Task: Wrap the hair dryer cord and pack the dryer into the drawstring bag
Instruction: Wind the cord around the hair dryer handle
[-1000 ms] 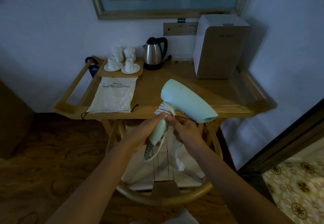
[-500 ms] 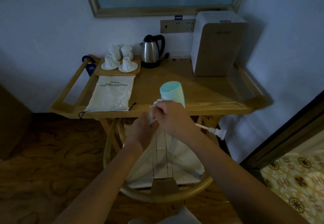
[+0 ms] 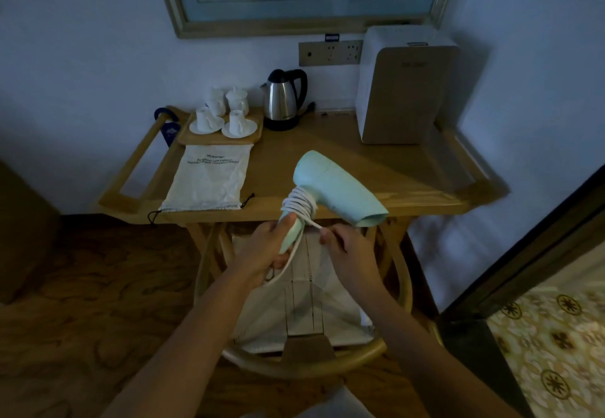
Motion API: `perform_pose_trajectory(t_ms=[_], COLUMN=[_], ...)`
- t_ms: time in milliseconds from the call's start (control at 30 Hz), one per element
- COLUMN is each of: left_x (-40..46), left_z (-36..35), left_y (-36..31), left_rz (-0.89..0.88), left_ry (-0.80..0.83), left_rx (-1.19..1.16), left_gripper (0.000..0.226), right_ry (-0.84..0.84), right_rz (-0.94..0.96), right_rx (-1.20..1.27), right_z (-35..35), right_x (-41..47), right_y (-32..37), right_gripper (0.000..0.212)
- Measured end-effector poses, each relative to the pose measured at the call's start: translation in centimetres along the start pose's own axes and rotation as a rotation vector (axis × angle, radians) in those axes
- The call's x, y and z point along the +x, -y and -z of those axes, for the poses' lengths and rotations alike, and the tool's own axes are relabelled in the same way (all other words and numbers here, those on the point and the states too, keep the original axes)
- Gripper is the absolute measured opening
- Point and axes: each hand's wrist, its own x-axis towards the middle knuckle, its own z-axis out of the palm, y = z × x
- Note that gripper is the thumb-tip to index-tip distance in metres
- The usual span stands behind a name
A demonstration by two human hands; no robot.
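A mint-green hair dryer is held in the air over the table's front edge, nozzle pointing right and down. Its white cord is coiled several times around the top of the handle. My left hand grips the handle's lower part. My right hand pinches the cord's free run just right of the handle. A loop of cord hangs below my left hand. The white drawstring bag with printed text lies flat on the table's left side, its drawstring end toward me.
The wooden table has raised side rails. At its back stand a tray with white cups, a steel kettle and a white box appliance. A round wooden chair with a pale cushion sits below my hands.
The dryer has turned from facing away, with my right hand over the handle and the plug swinging right, back to nozzle-right. My right hand has come around below the handle, and more coils show.
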Motion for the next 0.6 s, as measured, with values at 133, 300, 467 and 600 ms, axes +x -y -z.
perform_pose_trajectory(t_ms=[133,300,467,600], left_x=[-0.3,-0.3,-0.2,-1.5], left_z=[0.3,2.7,4.6,5.4], left_y=[-0.1,-0.6,-0.8,-1.5], left_rz=[0.098,0.129,0.068,0.003], left_ry=[0.031,0.325,0.501,0.459], left_rx=[-0.108,-0.438,-0.442,-0.231], left_gripper=[0.046,0.049,0.054,0.049], right_ry=[0.084,0.432,0.603,0.646], right_rz=[0.048,0.033,-0.122,-0.201], right_rx=[0.184,0.33,0.431,0.331], right_z=[0.2,1.8,3.2,3.9], right_x=[-0.6,-0.5,1.5,4.3], right_y=[-1.3,-4.3,-6.2,-5.3], right_gripper=[0.022,0.028,0.041,0.007])
